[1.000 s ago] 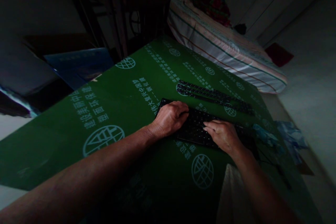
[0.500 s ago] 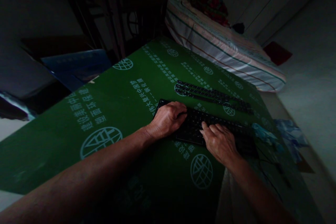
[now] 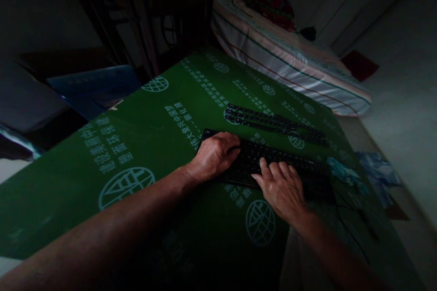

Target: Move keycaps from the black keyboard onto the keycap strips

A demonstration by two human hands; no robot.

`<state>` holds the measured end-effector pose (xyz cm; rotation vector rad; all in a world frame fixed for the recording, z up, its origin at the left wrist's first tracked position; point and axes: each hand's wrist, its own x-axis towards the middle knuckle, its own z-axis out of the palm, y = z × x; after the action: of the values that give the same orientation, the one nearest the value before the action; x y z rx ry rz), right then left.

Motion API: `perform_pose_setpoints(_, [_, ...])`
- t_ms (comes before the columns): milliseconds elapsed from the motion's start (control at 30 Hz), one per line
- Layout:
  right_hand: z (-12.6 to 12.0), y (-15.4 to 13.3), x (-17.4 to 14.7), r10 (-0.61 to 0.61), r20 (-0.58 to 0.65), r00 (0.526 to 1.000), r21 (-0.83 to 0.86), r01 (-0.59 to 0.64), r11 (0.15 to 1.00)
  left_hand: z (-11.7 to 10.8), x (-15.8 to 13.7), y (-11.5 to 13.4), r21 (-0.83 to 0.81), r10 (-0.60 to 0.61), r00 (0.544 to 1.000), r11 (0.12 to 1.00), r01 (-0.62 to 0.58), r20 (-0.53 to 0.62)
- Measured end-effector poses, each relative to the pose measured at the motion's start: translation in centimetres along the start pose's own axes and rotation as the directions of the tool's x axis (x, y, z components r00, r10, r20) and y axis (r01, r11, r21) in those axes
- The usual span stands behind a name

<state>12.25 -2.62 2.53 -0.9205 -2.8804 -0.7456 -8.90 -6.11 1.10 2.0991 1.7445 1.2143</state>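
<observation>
Keyboard point(image 3: 247, 158) lay at centre of frame, on green table point(image 3: 146, 132). Left hand point(image 3: 217, 153) rested curled over its left end; fingertips hidden, could not tell whether clamped on anything. Right hand point(image 3: 282, 186) lay over keyboard's middle, thumb and index finger apart. Rows of keys point(image 3: 269, 120) lay just above keyboard in frame. Blue plastic point(image 3: 344, 173) at right, bed point(image 3: 293, 61) upper right.

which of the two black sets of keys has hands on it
The nearer one, the keyboard: the left hand and right hand are on it. The key rows beyond it have no hand on them.
</observation>
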Motion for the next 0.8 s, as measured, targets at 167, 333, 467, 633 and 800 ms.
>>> perform_pose_setpoints(167, [0.1, -0.2, 0.0, 0.033, -0.014, 0.999, 0.004, -0.033, 0.999, 0.1, 0.0, -0.1, -0.003, -0.003, 1.0, 1.0, 0.003, -0.001])
perform_pose_setpoints(333, [0.1, -0.3, 0.2, 0.053, -0.003, 0.999, 0.039, -0.053, 0.998, 0.0, 0.0, -0.1, -0.006, 0.001, 1.0, 1.0, -0.001, -0.006])
perform_pose_setpoints(467, [0.1, -0.5, 0.5, 0.07, 0.009, 0.998, 0.055, -0.07, 0.996, 0.0, 0.0, -0.1, -0.006, 0.006, 1.0, 1.0, -0.007, -0.014])
perform_pose_setpoints(633, [0.4, -0.4, -0.1, 0.105, -0.055, 0.993, 0.102, -0.099, 0.99, -0.1, 0.0, -0.1, -0.006, 0.012, 1.0, 1.0, -0.012, -0.019])
perform_pose_setpoints(800, [0.9, -0.3, -1.2, 0.183, -0.096, 0.978, 0.216, -0.159, 0.963, -0.2, 0.0, -0.2, -0.006, 0.012, 1.0, 1.0, -0.012, -0.012])
